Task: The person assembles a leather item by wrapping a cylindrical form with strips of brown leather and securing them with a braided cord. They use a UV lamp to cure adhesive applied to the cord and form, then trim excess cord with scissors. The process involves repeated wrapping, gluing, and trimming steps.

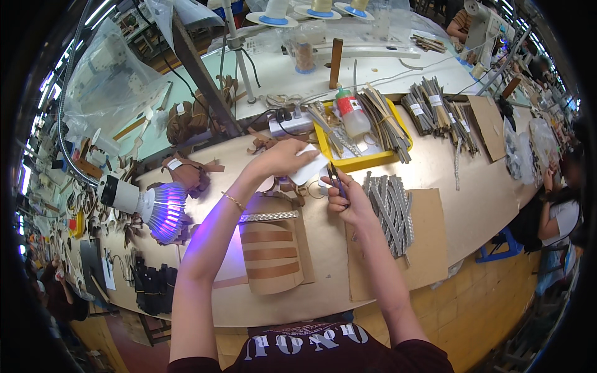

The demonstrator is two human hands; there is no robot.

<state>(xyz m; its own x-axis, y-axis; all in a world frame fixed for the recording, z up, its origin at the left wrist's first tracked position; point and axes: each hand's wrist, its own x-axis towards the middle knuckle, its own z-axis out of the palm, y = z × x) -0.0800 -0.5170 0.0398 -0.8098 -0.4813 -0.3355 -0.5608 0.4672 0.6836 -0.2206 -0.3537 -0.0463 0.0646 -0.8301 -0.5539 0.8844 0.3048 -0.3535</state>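
My left hand [285, 159] reaches over the middle of the table, its fingers closed on a white piece of paper or card [309, 169]. Just to its right, my right hand [349, 198] grips a small dark tool that looks like thread snips [336, 179]; its tip is close to the paper. Below my hands, between the forearms, lies a curved tan board [264, 283] with three brown leather strips [268, 252] across it and a silvery braided strip [268, 216] along its top. Beside my right forearm a pile of grey braided strips [390, 214] rests on cardboard [429, 233].
A yellow tray [364, 163] holds strips and a red-and-clear bottle [353, 115]. More strip bundles [435, 109] lie to its right. A lamp [158, 211] glows violet beside my left forearm. Brown leather bundles [188, 176] and thread spools [277, 12] stand farther back. People sit at the right.
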